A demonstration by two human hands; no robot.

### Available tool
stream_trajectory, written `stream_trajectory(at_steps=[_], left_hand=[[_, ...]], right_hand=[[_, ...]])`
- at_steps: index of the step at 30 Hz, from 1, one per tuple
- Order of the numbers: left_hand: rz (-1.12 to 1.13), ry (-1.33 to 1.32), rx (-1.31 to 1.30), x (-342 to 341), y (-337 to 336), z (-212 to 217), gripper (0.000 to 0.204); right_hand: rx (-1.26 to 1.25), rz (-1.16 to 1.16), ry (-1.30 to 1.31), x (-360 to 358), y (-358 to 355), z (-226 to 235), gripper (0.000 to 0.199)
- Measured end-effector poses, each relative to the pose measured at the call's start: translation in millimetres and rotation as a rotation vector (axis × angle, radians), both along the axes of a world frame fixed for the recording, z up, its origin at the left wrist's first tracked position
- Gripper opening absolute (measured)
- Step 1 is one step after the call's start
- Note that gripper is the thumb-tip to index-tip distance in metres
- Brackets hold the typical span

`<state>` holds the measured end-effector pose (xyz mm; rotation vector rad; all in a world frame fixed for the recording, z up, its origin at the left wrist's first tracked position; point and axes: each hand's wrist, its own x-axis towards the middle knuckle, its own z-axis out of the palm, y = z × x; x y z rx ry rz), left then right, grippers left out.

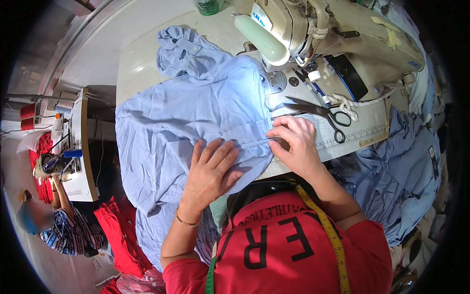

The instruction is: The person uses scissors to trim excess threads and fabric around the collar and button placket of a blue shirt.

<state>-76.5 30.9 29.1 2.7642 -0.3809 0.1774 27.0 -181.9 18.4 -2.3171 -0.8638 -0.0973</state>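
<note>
A light blue shirt [196,108] lies spread over the sewing table [142,63], hanging off its near edge. My left hand [210,171] rests flat on the cloth near the table's front, fingers apart. My right hand [293,142] presses the shirt's folded edge with bent fingers, pinching the fabric just in front of the cream sewing machine [323,34]. Black-handled scissors [323,113] lie on the machine bed right beyond my right hand.
A pile of blue garments [401,166] sits at the right. A yellow tape measure [328,230] hangs on my red shirt. At the left another person [58,220] sits at a second machine [63,152] with red cloth [117,230].
</note>
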Motion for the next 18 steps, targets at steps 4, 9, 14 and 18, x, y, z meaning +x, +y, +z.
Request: stream_trajectory(at_steps=[4, 9, 14, 18], left_hand=[[-0.004, 0.008, 0.015, -0.6, 0.8, 1.9, 0.044], [-0.038, -0.019, 0.012, 4.2, -2.2, 3.3, 0.044], [-0.071, -0.015, -0.028, 11.4, -1.4, 4.1, 0.041], [-0.075, -0.005, -0.032, 13.9, -2.8, 8.1, 0.04]], right_hand=[[0.01, -0.011, 0.012, 0.7, -1.0, -2.4, 0.016], [0.006, -0.026, 0.039, 0.7, -0.5, -0.7, 0.017], [0.002, -0.025, 0.055, 2.1, -0.7, -0.7, 0.016], [0.022, -0.008, 0.067, 4.3, -3.2, -2.8, 0.014]])
